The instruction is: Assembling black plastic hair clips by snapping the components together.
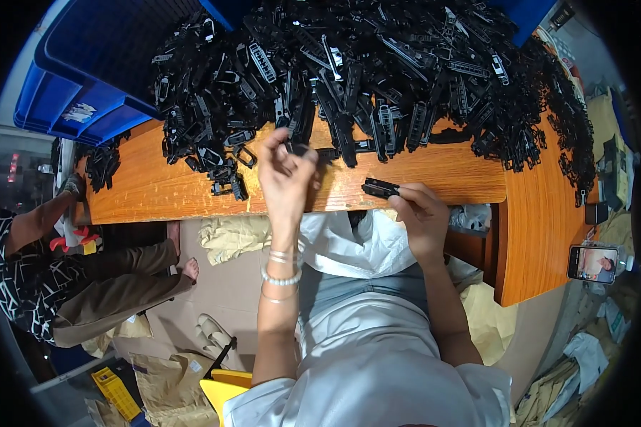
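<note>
Black plastic part point(379, 188) pinched in the right hand point(426, 220), close to the near edge of the wooden counter point(455, 176).
Clamped by its right end between thumb and fingers, the remainder jutting leftward past the fingertips. Farther left, the left hand point(285, 183), blurred, with fingers bent about a dark piece point(297, 149); cannot tell whether closed on it or apart. Beyond both hands, a heap of black parts point(377, 71), with a blue crate point(57, 99) to its left.
</note>
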A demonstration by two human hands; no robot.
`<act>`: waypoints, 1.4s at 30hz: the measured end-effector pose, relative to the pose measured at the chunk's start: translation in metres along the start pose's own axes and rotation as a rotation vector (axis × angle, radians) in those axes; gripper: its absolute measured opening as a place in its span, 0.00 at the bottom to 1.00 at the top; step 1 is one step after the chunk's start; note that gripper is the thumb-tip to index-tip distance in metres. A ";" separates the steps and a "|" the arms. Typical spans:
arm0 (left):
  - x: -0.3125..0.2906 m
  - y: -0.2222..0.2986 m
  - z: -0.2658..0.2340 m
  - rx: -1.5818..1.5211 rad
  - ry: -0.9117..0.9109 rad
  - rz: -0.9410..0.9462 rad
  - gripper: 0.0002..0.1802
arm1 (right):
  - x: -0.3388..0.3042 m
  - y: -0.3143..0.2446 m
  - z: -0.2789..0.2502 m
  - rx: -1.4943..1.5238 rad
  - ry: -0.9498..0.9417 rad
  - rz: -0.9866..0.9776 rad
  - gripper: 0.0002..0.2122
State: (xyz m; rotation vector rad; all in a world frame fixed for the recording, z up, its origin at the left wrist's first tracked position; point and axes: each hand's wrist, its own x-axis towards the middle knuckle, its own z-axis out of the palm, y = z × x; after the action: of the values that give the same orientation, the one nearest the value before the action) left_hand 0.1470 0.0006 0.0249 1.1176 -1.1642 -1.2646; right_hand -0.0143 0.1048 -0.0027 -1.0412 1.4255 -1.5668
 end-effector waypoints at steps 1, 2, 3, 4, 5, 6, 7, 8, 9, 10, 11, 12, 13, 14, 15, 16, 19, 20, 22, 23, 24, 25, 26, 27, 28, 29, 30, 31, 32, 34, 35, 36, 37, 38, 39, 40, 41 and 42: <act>-0.009 -0.003 -0.002 0.021 -0.050 -0.023 0.16 | 0.000 -0.003 0.001 0.003 -0.006 0.000 0.04; -0.021 -0.002 -0.002 -0.023 -0.145 -0.142 0.13 | -0.001 -0.008 0.002 0.096 -0.027 0.050 0.04; -0.029 -0.001 0.000 -0.077 -0.202 -0.193 0.10 | -0.002 -0.013 0.003 0.189 -0.048 0.100 0.03; -0.034 0.000 0.002 -0.134 -0.263 -0.243 0.09 | -0.002 -0.017 0.005 0.188 -0.048 0.101 0.03; -0.037 -0.001 0.002 -0.135 -0.262 -0.244 0.09 | -0.002 -0.021 0.006 0.180 -0.053 0.144 0.03; -0.039 -0.002 0.002 -0.161 -0.292 -0.304 0.10 | -0.002 -0.023 0.007 0.171 -0.057 0.188 0.03; -0.040 -0.003 0.002 -0.187 -0.319 -0.363 0.12 | -0.002 -0.023 0.007 0.171 -0.060 0.187 0.03; -0.040 -0.005 0.003 -0.187 -0.317 -0.361 0.12 | -0.003 -0.022 0.007 0.101 -0.068 0.129 0.03; -0.039 -0.008 0.003 -0.158 -0.310 -0.361 0.14 | -0.004 -0.022 0.007 0.031 -0.077 0.071 0.03; -0.039 -0.008 0.004 -0.130 -0.306 -0.363 0.16 | -0.005 -0.022 0.007 0.030 -0.077 0.072 0.03; -0.039 -0.006 0.004 -0.131 -0.306 -0.365 0.16 | -0.006 -0.023 0.007 0.041 -0.076 0.081 0.03; -0.039 -0.003 0.004 -0.085 -0.340 -0.383 0.17 | -0.007 -0.023 0.008 0.053 -0.076 0.090 0.03; -0.039 0.000 0.004 -0.039 -0.374 -0.400 0.18 | -0.007 -0.023 0.009 0.053 -0.077 0.091 0.03; -0.040 -0.001 0.004 -0.039 -0.373 -0.400 0.18 | -0.007 -0.021 0.010 0.020 -0.071 0.069 0.02; -0.040 -0.004 0.004 -0.046 -0.387 -0.403 0.20 | -0.007 -0.020 0.011 -0.014 -0.066 0.047 0.02; -0.040 -0.005 0.005 -0.053 -0.404 -0.405 0.21 | -0.006 -0.019 0.011 -0.014 -0.064 0.047 0.02; -0.041 0.004 -0.002 -0.227 -0.461 -0.523 0.24 | -0.004 -0.016 0.009 0.014 -0.015 0.077 0.02; -0.042 0.000 -0.004 -0.228 -0.458 -0.524 0.24 | -0.005 -0.017 0.010 0.009 -0.025 0.079 0.02; -0.040 -0.008 -0.006 -0.214 -0.472 -0.508 0.24 | -0.006 -0.017 0.011 0.003 -0.035 0.082 0.02; -0.041 -0.006 -0.004 -0.215 -0.472 -0.508 0.24 | -0.009 -0.017 0.012 -0.026 -0.029 0.073 0.02; -0.044 -0.002 -0.001 -0.141 -0.445 -0.494 0.22 | -0.011 -0.017 0.013 -0.054 -0.023 0.064 0.03; -0.046 0.001 0.004 -0.068 -0.416 -0.479 0.19 | -0.012 -0.016 0.014 -0.054 -0.025 0.064 0.03; -0.047 0.001 0.007 -0.069 -0.414 -0.479 0.19 | -0.012 -0.016 0.014 -0.033 -0.024 0.074 0.03; -0.049 0.001 0.011 -0.028 -0.389 -0.429 0.16 | -0.012 -0.015 0.015 -0.011 -0.023 0.084 0.03; -0.050 0.001 0.013 0.013 -0.364 -0.379 0.13 | -0.013 -0.012 0.013 -0.010 -0.024 0.084 0.03; -0.049 -0.007 0.009 0.058 -0.388 -0.296 0.08 | -0.013 -0.007 0.009 -0.026 -0.069 0.059 0.04; -0.050 -0.008 0.007 0.058 -0.387 -0.295 0.08 | -0.013 -0.004 0.007 -0.042 -0.113 0.033 0.06; -0.051 -0.008 0.007 -0.027 -0.394 -0.314 0.07 | -0.012 -0.004 0.010 -0.041 -0.113 0.034 0.06; -0.051 -0.008 0.006 -0.114 -0.401 -0.332 0.07 | -0.010 -0.005 0.014 0.019 -0.054 0.044 0.07; -0.053 -0.010 0.002 -0.133 -0.392 -0.334 0.07 | -0.009 -0.010 0.016 0.079 0.003 0.055 0.08; -0.053 -0.009 0.000 -0.134 -0.421 -0.324 0.06 | -0.009 -0.015 0.015 0.136 -0.095 0.161 0.09; -0.053 -0.007 -0.002 -0.134 -0.451 -0.314 0.05 | -0.010 -0.017 0.014 0.193 -0.193 0.268 0.10; -0.051 -0.006 -0.003 -0.135 -0.452 -0.313 0.05 | -0.011 -0.017 0.014 0.193 -0.193 0.267 0.10; -0.049 -0.005 -0.005 -0.120 -0.486 -0.340 0.06 | -0.012 -0.015 0.015 0.169 -0.177 0.253 0.09; -0.046 -0.004 -0.006 -0.105 -0.519 -0.368 0.08 | -0.012 -0.014 0.015 0.146 -0.161 0.239 0.09; -0.039 -0.004 -0.008 -0.104 -0.518 -0.366 0.08 | -0.011 -0.012 0.015 0.147 -0.162 0.238 0.09; -0.029 -0.005 -0.009 0.217 -0.478 0.061 0.08 | -0.009 -0.009 0.012 0.153 -0.143 0.237 0.09; -0.019 -0.006 -0.010 0.532 -0.415 0.492 0.09 | -0.009 -0.007 0.009 0.159 -0.124 0.235 0.09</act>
State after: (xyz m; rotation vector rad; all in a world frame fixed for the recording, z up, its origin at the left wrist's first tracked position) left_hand 0.1565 0.0197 0.0177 0.8624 -2.0298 -0.8326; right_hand -0.0024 0.1103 0.0040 -0.8297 1.2676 -1.3958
